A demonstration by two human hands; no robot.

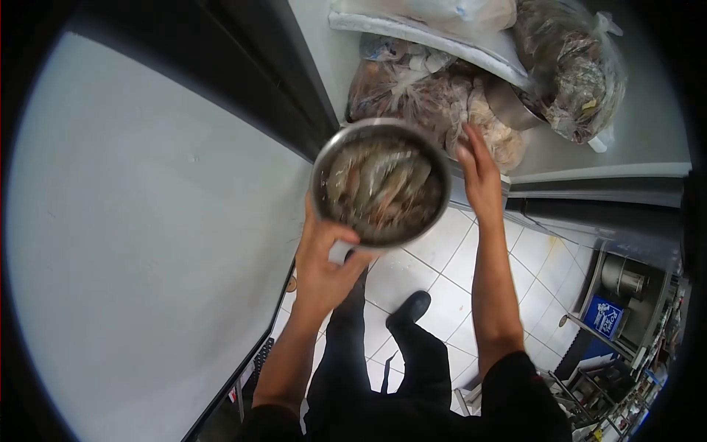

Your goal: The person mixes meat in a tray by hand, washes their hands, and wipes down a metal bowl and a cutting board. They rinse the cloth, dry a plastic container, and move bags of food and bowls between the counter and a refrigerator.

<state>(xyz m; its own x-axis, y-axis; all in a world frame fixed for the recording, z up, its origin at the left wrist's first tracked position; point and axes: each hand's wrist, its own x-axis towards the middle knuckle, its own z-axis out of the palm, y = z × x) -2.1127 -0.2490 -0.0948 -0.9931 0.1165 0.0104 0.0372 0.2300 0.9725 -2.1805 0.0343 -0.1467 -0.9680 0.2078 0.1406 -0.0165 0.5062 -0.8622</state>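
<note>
A round metal bowl (319, 193) full of raw shrimp (379, 180) is held up in front of me, slightly blurred by motion. My left hand (324, 258) grips its near left rim, with the thumb over the edge and the fingers partly hidden beneath. To the right of the bowl, my right hand (480, 173) reaches up with fingers stretched out and nothing in them. Its fingertips overlap bagged pale food (495, 132) in the open freezer. Close beyond them a second metal bowl (513, 104) leans among the bags.
Clear bags of frozen food (398, 88) fill the freezer around a frosty white slab (434, 38). Another knotted bag (578, 88) hangs at the right. The open freezer door (162, 206) stands on my left. White floor tiles (456, 283) and a cluttered shelf (626, 324) lie below right.
</note>
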